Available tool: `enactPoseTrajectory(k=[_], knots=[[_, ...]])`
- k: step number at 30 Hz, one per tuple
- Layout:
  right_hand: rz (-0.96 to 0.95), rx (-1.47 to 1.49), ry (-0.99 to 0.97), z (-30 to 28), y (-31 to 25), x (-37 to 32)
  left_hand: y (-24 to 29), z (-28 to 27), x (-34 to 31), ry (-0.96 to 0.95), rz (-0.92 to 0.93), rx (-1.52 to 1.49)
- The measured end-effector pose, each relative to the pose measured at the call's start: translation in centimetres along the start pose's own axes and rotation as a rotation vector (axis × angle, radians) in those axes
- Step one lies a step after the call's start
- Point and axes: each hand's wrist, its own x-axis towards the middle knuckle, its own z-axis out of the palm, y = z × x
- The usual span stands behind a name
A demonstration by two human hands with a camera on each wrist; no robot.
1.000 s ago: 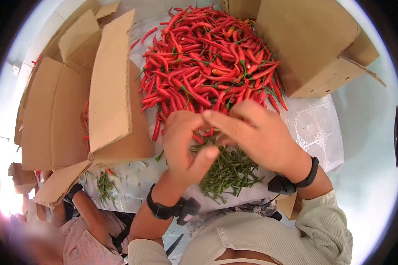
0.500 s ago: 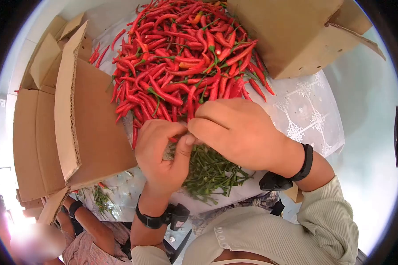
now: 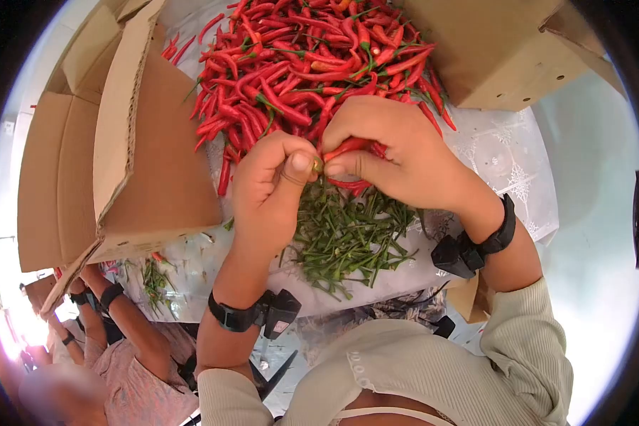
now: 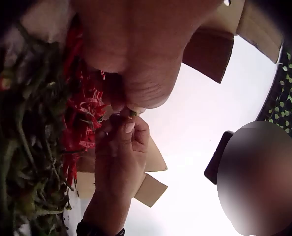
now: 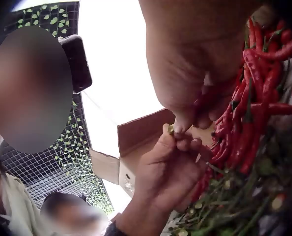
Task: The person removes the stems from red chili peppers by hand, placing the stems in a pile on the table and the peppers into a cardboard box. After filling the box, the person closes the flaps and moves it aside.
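My right hand (image 3: pixel 405 153) grips a red chili pepper (image 3: pixel 349 146), its body lying between the curled fingers and thumb. Thumb and forefinger of my left hand (image 3: pixel 268 188) pinch the chili's green stem end (image 3: pixel 317 165), and the fingertips of both hands meet there. In the right wrist view, the pale green stem end (image 5: pixel 171 130) shows at the left thumb tip. Beyond the hands spreads a big heap of red chilies (image 3: pixel 291 78), many with green stems. Just below the hands lies a pile of loose green stems (image 3: pixel 348 238).
An open cardboard box (image 3: pixel 167 142) stands on the left, another box (image 3: pixel 490 57) at the back right. A white snowflake-patterned cover (image 3: pixel 522 177) lies on the table. At lower left another person's arm (image 3: pixel 138 330) is near a small stem pile (image 3: pixel 153 284).
A second ago the left thumb stood apart from its fingers; the hands then came together. Now they have turned, and the chili with its stem end shows between them. The head view has shifted.
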Motion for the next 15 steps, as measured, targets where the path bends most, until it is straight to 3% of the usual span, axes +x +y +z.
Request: enactPoseTrajectory(k=[2, 5, 6, 10, 13, 15], knots=[[0.148, 0.085, -0.015, -0.6, 0.0, 0.1, 0.2, -0.2, -0.1, 0.004, 0.003, -0.067], [0.133, -0.123, -0.013, -2.9, -0.2, 0.2, 0.4, -1.3, -0.4, 0.012, 0.087, 0.012], [0.246, -0.220, -0.077, -3.6, -1.0, 0.3, 0.5, -1.7, -0.1, 0.016, 0.154, 0.086], [0.188, -0.489, -0.374, -2.6, -1.2, -0.6, -0.1, -1.5, 0.5, 0.049, 0.320, 0.170], [0.173, -0.684, -0.477, -1.7, -1.1, -0.9, 0.0, -1.6, 0.5, 0.038, 0.290, 0.201], [0.200, -0.538, -0.393, -2.4, -1.4, -0.5, 0.1, -1.5, 0.3, 0.122, 0.226, 0.085]])
